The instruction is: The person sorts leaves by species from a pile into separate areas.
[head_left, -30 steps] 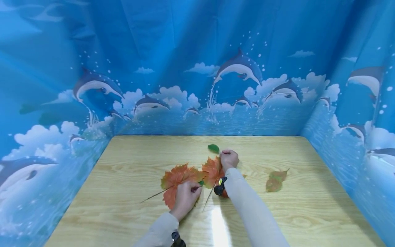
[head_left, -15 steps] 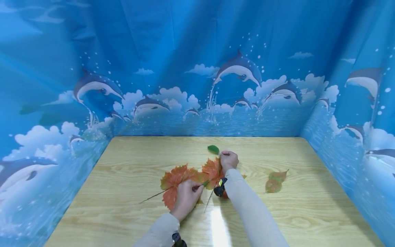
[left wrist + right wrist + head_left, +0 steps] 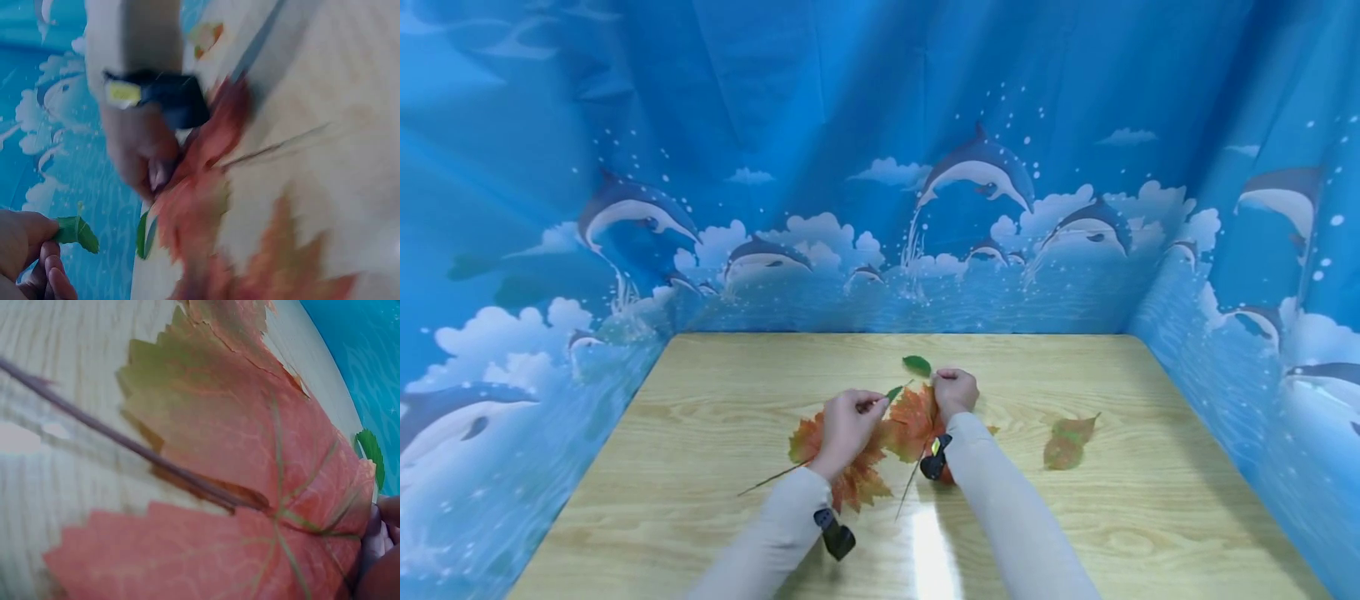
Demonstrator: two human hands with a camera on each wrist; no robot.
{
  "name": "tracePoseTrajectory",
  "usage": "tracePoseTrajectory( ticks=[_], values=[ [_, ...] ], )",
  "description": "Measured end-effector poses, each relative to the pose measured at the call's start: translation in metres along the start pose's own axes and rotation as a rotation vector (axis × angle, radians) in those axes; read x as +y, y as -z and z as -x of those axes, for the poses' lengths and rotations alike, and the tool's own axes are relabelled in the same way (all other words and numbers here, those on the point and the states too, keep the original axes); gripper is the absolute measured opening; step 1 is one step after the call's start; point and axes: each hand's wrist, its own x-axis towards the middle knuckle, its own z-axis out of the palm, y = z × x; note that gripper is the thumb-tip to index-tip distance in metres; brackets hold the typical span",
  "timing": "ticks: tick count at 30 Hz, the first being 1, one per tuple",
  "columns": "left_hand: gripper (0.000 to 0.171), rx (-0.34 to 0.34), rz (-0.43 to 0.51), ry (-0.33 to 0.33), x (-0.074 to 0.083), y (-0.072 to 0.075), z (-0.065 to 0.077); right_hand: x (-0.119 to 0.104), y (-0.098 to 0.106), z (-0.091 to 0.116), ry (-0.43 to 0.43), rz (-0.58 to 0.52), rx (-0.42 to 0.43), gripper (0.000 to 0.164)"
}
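Between thumb and fingertips, my left hand [image 3: 848, 429] pinches a small green leaf [image 3: 894, 392] above the table; this leaf [image 3: 79, 233] also shows in the left wrist view. My right hand [image 3: 957, 390] grips the far edge of a red-orange lobed leaf [image 3: 913, 423], whose veins and dark stem fill much of the right wrist view. Under my left forearm lies another orange lobed leaf [image 3: 857, 485], partly hidden, its stem pointing left. A second green leaf [image 3: 917, 365] lies just beyond the right hand.
A brownish-green leaf [image 3: 1067, 443] lies farther right on the wooden table [image 3: 1150, 500]. Blue dolphin-print curtains [image 3: 865, 275] stand along the back and both sides. Each wrist carries a black camera.
My left hand has lifted and moved forward, away from over the left orange leaf, carrying the small green leaf toward the right hand. The right hand has stayed in place.
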Motion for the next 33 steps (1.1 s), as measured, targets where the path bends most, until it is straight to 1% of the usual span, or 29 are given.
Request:
tracePoseTrajectory(
  ticks=[6, 9, 13, 19, 22, 26, 33],
  values=[
    [0.017, -0.011, 0.047, 0.132, 0.004, 0.004, -0.034, 0.001, -0.002, 0.001, 0.018, 0.033, 0.0, 0.01],
    [0.019, -0.022, 0.1, 0.204, 0.004, 0.002, -0.047, 0.001, -0.003, 0.002, 0.03, 0.038, -0.008, 0.01],
    [0.021, -0.034, 0.192, 0.299, 0.0, -0.003, -0.057, 0.0, -0.003, 0.004, 0.042, 0.045, -0.02, 0.01],
    [0.023, -0.016, 0.288, 0.369, -0.012, -0.018, -0.064, 0.002, -0.006, 0.003, 0.085, 0.066, 0.003, 0.009],
    [0.023, 0.002, 0.315, 0.425, -0.018, -0.025, -0.065, 0.002, -0.007, 0.002, 0.103, 0.08, 0.024, 0.009],
    [0.024, 0.013, 0.339, 0.484, -0.026, -0.033, -0.066, 0.001, -0.007, 0.002, 0.096, 0.09, 0.029, 0.009],
    [0.024, 0.015, 0.388, 0.512, -0.034, -0.04, -0.068, 0.003, -0.008, 0.001, 0.095, 0.094, 0.014, 0.009]
  ],
)
